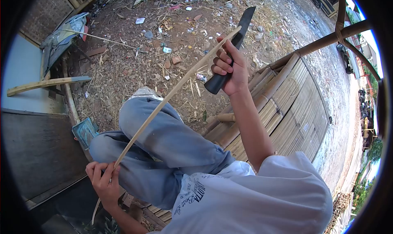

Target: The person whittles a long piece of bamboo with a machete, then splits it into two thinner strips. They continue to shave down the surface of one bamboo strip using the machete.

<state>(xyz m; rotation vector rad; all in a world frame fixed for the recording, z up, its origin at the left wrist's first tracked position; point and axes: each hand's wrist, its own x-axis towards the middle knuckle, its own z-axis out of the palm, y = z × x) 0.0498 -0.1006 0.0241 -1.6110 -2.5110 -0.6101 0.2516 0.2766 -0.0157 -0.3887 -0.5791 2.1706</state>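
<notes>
A long, thin, pale strip of wood or bamboo (163, 102) runs diagonally across my lap and bends slightly. Near its lower end, my left hand (105, 183) pinches it, and a thin tail hangs below the fingers. My right hand (231, 66) is wrapped round the black handle of a knife (245, 23), whose dark blade points up and away. The strip's upper end lies by the blade's base, next to my right index finger and thumb. Whether those fingers also grip the strip is hard to tell.
I sit on a bamboo slat bench (292, 107). Dirt ground with shavings, stones and litter lies ahead. At left are a split bamboo piece (49, 83), a blue plastic container (85, 131) and a wall. A bamboo pole (319, 41) crosses at right.
</notes>
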